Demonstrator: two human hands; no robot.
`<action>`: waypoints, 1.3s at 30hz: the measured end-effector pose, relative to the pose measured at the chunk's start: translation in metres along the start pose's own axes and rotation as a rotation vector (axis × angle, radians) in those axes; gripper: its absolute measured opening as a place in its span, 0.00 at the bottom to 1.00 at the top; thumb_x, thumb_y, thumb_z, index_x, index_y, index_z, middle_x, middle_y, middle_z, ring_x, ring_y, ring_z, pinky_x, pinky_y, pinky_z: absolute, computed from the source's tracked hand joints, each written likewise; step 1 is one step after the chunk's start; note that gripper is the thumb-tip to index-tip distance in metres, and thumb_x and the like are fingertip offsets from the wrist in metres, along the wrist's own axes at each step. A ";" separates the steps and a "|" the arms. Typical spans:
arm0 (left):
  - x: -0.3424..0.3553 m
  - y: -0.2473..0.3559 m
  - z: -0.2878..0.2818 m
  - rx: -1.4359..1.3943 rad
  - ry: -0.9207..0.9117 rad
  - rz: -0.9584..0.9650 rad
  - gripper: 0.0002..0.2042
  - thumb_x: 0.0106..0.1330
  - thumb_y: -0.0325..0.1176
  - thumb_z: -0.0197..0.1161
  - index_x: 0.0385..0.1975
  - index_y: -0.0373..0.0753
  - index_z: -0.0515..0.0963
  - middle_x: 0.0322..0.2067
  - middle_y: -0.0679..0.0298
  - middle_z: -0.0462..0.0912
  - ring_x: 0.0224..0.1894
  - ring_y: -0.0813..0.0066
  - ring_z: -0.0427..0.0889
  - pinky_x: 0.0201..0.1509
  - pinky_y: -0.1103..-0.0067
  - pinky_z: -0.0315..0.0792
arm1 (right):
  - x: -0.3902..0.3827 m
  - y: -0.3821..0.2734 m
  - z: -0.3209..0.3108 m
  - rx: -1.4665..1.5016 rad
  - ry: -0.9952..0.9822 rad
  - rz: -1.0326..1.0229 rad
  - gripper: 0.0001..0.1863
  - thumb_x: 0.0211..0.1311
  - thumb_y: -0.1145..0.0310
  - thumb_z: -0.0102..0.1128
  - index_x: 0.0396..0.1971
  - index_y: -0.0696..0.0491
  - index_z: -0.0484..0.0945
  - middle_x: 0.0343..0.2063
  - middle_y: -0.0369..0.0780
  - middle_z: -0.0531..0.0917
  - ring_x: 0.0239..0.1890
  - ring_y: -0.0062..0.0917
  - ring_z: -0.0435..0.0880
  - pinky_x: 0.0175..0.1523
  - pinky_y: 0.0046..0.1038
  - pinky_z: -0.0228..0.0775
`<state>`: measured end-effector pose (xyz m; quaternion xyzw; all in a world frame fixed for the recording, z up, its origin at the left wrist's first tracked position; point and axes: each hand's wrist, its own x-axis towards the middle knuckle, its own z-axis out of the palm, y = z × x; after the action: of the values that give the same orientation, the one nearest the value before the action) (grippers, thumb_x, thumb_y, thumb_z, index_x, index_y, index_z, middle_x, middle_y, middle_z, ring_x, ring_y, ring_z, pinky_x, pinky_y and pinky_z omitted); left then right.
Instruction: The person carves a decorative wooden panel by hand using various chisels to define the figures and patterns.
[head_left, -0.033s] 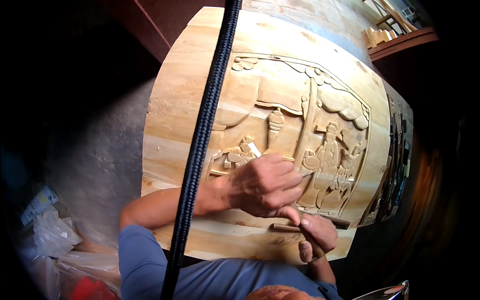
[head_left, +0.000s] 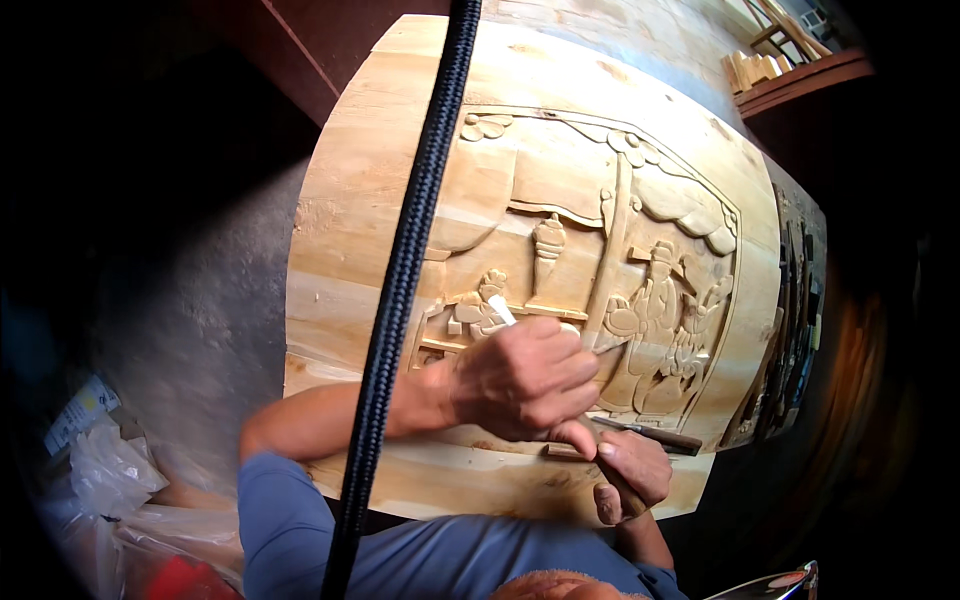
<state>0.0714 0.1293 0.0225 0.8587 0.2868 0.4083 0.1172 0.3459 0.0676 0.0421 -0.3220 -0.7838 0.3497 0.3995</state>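
Observation:
A carved wooden relief panel [head_left: 560, 180] lies before me, with figures, drapery and flowers cut into it. My left hand [head_left: 525, 380] is closed around the shaft of a wood-carving chisel [head_left: 502, 310]. Its bright blade tip sticks out past the knuckles, at the small carved figure [head_left: 487, 290] on the left; whether it touches the wood I cannot tell. My right hand [head_left: 640, 468] grips the chisel's wooden handle nearer to my body. Beside that hand another chisel [head_left: 672, 440] with a dark handle lies on the panel, along with a second wooden handle [head_left: 562, 452], partly hidden.
Several carving tools [head_left: 795, 300] lie in a row along the panel's right side. A black braided cable [head_left: 400, 260] crosses the view from top to bottom. Clear plastic bags [head_left: 115, 470] sit at the lower left. Stacked wood pieces [head_left: 755, 70] are at the far right.
My left hand and the chisel blade have shifted slightly left and toward my body. More of the carved ledge beyond the knuckles now shows. The right hand stays nearly in place.

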 end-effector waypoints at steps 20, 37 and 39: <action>-0.123 0.106 -0.018 0.405 -0.168 -0.549 0.21 0.71 0.54 0.73 0.39 0.40 0.81 0.30 0.63 0.77 0.31 0.64 0.79 0.32 0.70 0.74 | -0.059 -0.011 -0.044 -0.631 -0.207 0.047 0.11 0.58 0.80 0.80 0.41 0.58 0.91 0.39 0.45 0.93 0.38 0.37 0.94 0.38 0.34 0.81; -0.134 0.095 -0.022 0.399 -0.174 -0.519 0.17 0.68 0.42 0.79 0.50 0.40 0.87 0.40 0.60 0.84 0.38 0.58 0.83 0.41 0.65 0.76 | -0.072 -0.011 -0.048 -0.754 -0.385 0.009 0.16 0.60 0.73 0.72 0.49 0.56 0.91 0.47 0.42 0.93 0.49 0.33 0.94 0.47 0.31 0.84; -0.135 0.097 -0.024 0.414 -0.172 -0.500 0.17 0.66 0.41 0.81 0.50 0.40 0.88 0.40 0.60 0.85 0.39 0.58 0.84 0.42 0.65 0.76 | -0.071 -0.012 -0.044 -0.739 -0.380 0.002 0.17 0.59 0.73 0.72 0.49 0.56 0.91 0.48 0.43 0.93 0.50 0.34 0.94 0.48 0.32 0.85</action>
<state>0.0233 -0.0293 -0.0058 0.7987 0.5544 0.2258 0.0604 0.4144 0.0178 0.0427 -0.3742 -0.9162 0.0984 0.1048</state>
